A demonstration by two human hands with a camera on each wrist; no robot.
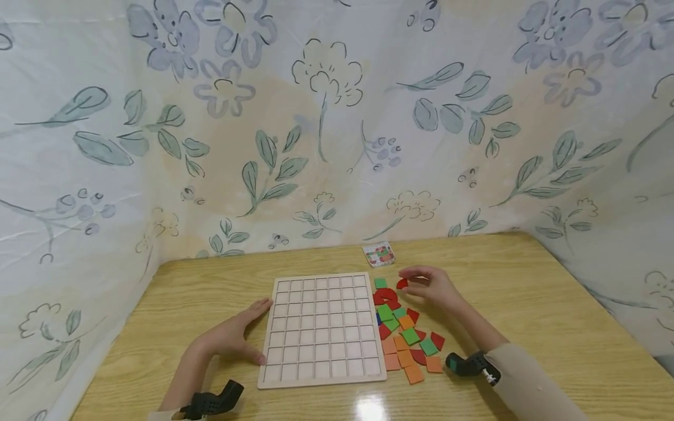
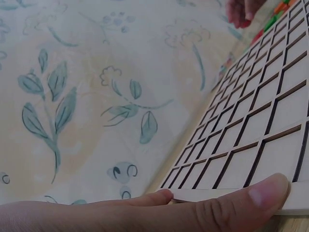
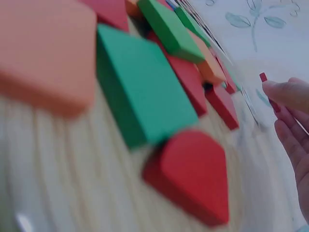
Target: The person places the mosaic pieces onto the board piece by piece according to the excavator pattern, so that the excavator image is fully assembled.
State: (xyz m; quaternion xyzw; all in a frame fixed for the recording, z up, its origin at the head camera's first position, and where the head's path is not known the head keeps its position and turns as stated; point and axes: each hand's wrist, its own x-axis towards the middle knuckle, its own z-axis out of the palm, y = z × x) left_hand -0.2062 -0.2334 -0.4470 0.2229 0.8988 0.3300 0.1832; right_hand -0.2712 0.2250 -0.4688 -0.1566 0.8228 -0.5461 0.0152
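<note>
A pale wooden grid board point(image 1: 322, 321) lies on the table, its square cells bare. My left hand point(image 1: 234, 334) rests along its left edge, fingers and thumb spread; in the left wrist view the thumb point(image 2: 270, 193) lies against the rim. To the right of the board my right hand point(image 1: 434, 286) pinches a small red piece point(image 1: 402, 284) between thumb and fingers. The right wrist view shows that red piece point(image 3: 273, 105) edge-on, partly covered by the thumb. Below this hand spreads a loose pile of flat pieces, among them a green square point(image 1: 411, 335) and an orange square point(image 1: 413, 373).
A small printed card point(image 1: 379, 255) with a coloured pattern lies behind the pile. Several pieces overlap along the board's right edge, including a curved red one point(image 1: 387, 293). Floral cloth point(image 1: 326, 128) hangs behind the wooden table point(image 1: 500, 280) and at its sides.
</note>
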